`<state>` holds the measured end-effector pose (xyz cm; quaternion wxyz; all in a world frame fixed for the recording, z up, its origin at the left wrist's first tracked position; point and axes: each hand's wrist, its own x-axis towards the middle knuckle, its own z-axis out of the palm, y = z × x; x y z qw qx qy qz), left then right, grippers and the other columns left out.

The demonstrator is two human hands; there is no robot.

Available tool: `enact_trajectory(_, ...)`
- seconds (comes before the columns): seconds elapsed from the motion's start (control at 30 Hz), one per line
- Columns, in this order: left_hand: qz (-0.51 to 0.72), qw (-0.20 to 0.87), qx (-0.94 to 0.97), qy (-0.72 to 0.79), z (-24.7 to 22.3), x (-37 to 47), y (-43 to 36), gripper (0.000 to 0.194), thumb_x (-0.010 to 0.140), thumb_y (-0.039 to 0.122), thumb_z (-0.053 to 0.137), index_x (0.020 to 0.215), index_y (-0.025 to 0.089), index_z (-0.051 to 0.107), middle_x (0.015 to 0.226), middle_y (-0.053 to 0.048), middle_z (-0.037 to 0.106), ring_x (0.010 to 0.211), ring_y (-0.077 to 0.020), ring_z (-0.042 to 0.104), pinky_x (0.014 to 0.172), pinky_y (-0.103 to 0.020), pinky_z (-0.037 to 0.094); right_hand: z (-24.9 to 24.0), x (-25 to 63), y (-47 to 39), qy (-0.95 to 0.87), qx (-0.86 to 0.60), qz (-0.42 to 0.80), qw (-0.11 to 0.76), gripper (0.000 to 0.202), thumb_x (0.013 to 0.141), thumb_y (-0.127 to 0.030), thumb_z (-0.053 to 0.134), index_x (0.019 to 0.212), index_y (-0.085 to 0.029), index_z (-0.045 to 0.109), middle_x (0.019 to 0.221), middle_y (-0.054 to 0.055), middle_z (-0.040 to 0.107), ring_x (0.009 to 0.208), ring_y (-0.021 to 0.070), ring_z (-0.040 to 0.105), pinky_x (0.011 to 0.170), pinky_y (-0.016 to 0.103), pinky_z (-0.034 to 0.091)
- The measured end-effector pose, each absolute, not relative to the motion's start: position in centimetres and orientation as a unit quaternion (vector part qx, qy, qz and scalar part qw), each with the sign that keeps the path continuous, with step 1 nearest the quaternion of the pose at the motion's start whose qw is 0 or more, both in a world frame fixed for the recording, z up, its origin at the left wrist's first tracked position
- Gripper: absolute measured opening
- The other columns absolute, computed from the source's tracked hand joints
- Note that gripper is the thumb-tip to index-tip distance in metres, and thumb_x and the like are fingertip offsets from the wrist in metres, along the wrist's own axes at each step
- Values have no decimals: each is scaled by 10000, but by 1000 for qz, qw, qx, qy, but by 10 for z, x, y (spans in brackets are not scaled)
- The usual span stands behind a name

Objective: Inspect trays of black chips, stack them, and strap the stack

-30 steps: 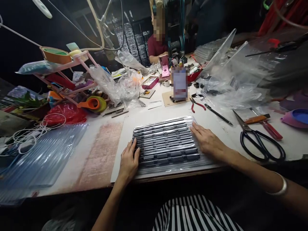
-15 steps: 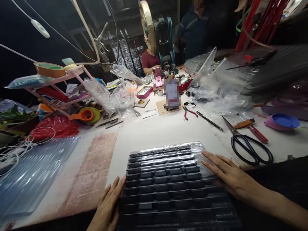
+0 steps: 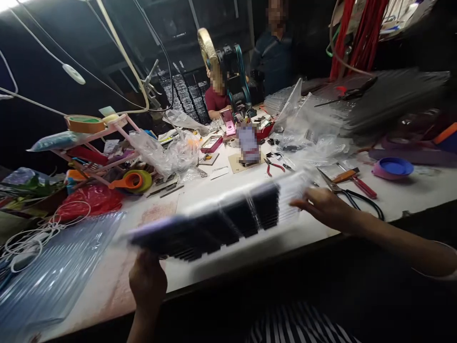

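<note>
We had the tray point(image 3: 214, 224) of dark strip parts off the bench point(image 3: 410, 195), raised and tilted over the near edge, left end low, right end high; it was too blurred to count rows or tell whether any part had slipped. Judging from that: the tray looked filled and picked up, setting it down somewhere was left, and the pictures showed no destination. Our left hand point(image 3: 147, 282) was curled shut around the tray's lower left edge, thumb side up, carrying that end from below. Our right hand point(image 3: 323, 206) was at the upper right edge, fingers closed onto the rim as far as the blur allowed; exact finger spread we could not tell. Just beside the right hand on the bench lay black-handled scissors point(image 3: 352, 197) and a red-handled tool point(image 3: 359, 183). An empty clear ribbed tray point(image 3: 57, 267) sat at the near left corner. Toward the far edge: loose plastic bags point(image 3: 167, 147), a tape roll point(image 3: 137, 180), red pliers point(image 3: 274, 166). Two other people were behind the far side, their hands well apart from ours.
</note>
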<state>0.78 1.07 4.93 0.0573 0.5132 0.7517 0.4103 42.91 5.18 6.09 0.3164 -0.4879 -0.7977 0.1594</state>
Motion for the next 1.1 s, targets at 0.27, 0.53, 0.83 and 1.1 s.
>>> enact_trajectory(0.27,169,100,589,784,38,26,69,484,888,437,297,527,201,519,558,-65,557,610,-209,552,577,-291,361,49,384,81,-710,-655,238,99,402,964,-394,328,814,-147,608,695,85,681,700,213,660,675,280,465)
enact_trajectory(0.53,199,179,559,785,15,25,34,509,857,501,430,1254,188,481,546,60,427,538,-160,484,565,-259,348,4,390,52,-690,-709,130,69,501,947,-356,265,1323,-93,467,940,184,684,866,347,648,739,442,471)
enact_trajectory(0.83,350,197,548,734,3,29,23,379,858,366,498,1165,171,604,567,54,413,548,-123,428,600,-255,356,-9,391,64,-651,-705,167,226,602,836,-429,349,1264,-51,539,1106,154,598,976,309,586,902,426,438)
enact_trajectory(1.1,388,217,609,656,-4,13,11,378,913,331,428,1208,159,593,781,-18,488,712,-142,498,686,-277,415,3,381,70,-475,-676,383,414,492,701,-477,633,1126,-230,642,1259,21,586,1204,218,490,1077,327,335)
